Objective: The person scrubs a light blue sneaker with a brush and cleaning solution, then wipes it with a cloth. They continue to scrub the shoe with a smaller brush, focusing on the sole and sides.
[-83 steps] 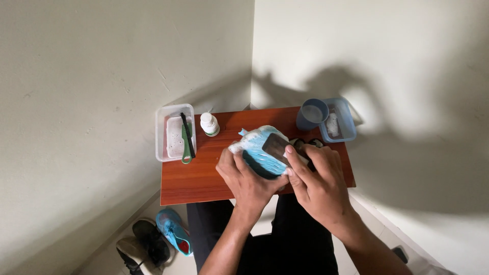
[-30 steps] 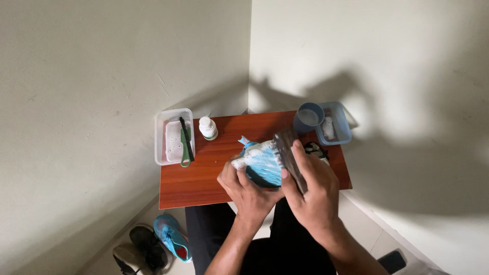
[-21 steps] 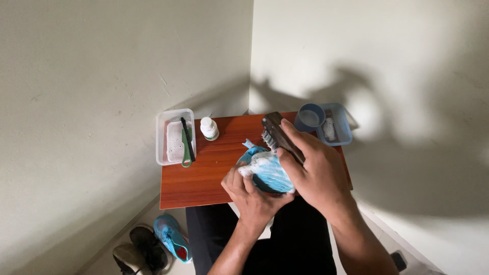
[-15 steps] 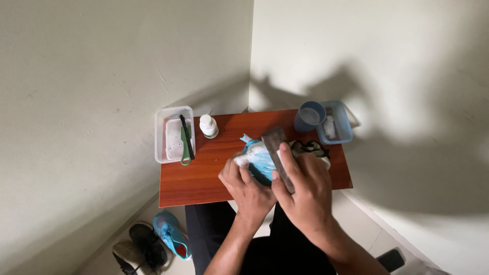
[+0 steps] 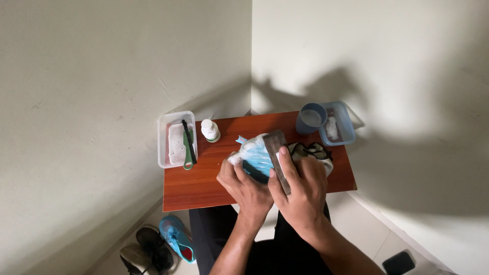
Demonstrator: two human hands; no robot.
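Both hands clamped: left hand (image 5: 244, 186) gripping the blue shoe (image 5: 254, 155) from below, right hand (image 5: 300, 186) closed on the dark brush (image 5: 277, 158). Brush drawn back across the sudsy upper since half a second ago, lying now along the shoe's right flank; lifted clear toward the cup a moment before that. Scrubbing stroke mid-pass, by the look of it. Shoe held over the red-brown table (image 5: 204, 188), between both palms. Farther out: white bottle (image 5: 210, 130), clear tray (image 5: 175, 140), blue cup (image 5: 310, 118).
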